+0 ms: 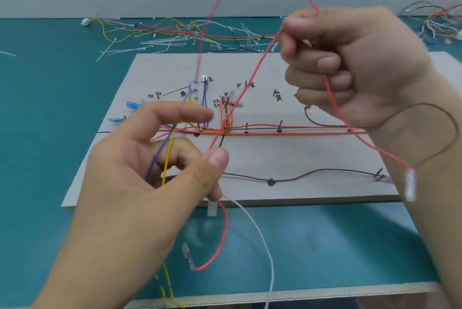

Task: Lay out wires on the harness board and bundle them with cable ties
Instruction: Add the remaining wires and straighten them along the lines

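A teal work mat [50,108] is covering the bench, and the cardboard harness board [312,188] is lying flat on it, marked with handwritten labels and black route lines. The right hand [355,63] is hovering above the board's right side, clenched around a long red wire [250,78] and pinching it between thumb and forefinger. The left hand [140,173] is hanging over the board's near left edge, forefinger stretched out, thumb pinching the same red wire lower down.

The red wire is arching high above the right hand, slanting down to the left thumb, then looping below the board's near edge. Another strand is dropping from the right fist to a white connector [410,183].

A run of red wires [300,131] is lying across the board's middle between upright pegs [280,125]. A brown wire [312,173] is snaking along the near part.

A yellow wire [167,158] and a purple wire [152,163] are passing between the left hand's fingers. A white wire [260,228] is trailing off the near edge.

Loose wires [175,31] and white cable ties [140,47] are lying behind the board. Blue connectors [132,105] are sitting at its left edge.
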A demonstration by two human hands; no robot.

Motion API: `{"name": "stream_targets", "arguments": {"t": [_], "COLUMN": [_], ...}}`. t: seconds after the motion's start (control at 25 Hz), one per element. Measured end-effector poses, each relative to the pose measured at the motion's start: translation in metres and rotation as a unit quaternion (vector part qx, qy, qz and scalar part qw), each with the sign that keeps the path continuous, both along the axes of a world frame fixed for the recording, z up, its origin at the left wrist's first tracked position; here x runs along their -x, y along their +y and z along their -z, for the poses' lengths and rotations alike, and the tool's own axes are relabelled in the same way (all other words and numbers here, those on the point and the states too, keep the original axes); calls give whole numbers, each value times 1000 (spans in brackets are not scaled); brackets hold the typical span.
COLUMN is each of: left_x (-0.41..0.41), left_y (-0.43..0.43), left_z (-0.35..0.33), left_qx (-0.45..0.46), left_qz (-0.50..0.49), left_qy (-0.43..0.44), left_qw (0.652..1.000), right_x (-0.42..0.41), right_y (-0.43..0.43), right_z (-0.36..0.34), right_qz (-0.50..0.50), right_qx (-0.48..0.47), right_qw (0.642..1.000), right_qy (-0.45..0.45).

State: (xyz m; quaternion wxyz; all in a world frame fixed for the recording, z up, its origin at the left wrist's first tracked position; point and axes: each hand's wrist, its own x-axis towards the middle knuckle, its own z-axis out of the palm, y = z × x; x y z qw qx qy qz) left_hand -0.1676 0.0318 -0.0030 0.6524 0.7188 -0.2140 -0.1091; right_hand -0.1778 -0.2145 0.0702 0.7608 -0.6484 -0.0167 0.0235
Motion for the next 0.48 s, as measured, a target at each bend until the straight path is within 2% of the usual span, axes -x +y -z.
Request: {"name": "stream_targets", "arguments": {"t": [0.08,0.2,0.48], "left_x": [-2,5,8], "left_y": [-2,0,-13], "left_z": [-7,-11,-8], "left_qx": [-3,70,64], "left_qz": [11,77,64], "left_qy": [-54,-3,40], "left_qw": [998,995,995], "right_x": [-3,-6,-9], "right_y": [4,-3,-10], "right_z": [2,2,6], "right_qz": [28,94,181], "right_qx": [-49,-110,-137], "right_qw": [998,989,973], "right_qy": [10,19,30]}}
